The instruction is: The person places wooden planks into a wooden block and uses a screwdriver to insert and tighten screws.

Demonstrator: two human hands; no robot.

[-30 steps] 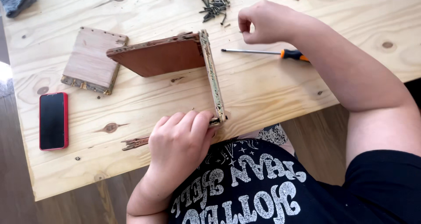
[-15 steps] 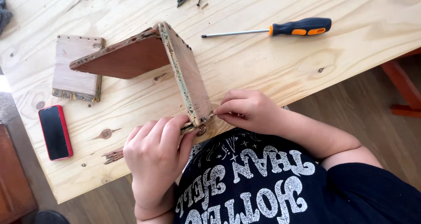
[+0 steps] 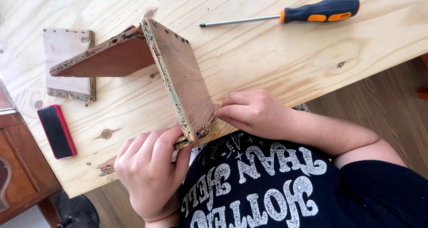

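Note:
Two worn brown boards are joined at a right angle on the light wooden table (image 3: 267,63). The upright board (image 3: 185,78) tilts toward me, and the second board (image 3: 109,58) runs off to the left. My left hand (image 3: 149,174) grips the upright board's near bottom edge, where a rough wood strip (image 3: 107,166) sticks out. My right hand (image 3: 254,112) rests at the board's near right corner. Its thumb and forefinger pinch something small against that corner, apparently a screw, mostly hidden by the fingertips.
A screwdriver (image 3: 312,13) with a black and orange handle lies at the far side, tip pointing left. A loose pale board (image 3: 67,63) lies flat at the left. A phone in a red case (image 3: 55,130) lies near the table's left edge. A brown cabinet (image 3: 18,174) stands beside the table.
My right hand has come back from the pile of small dark screws at the far side to the board's near corner. My left hand has kept its grip.

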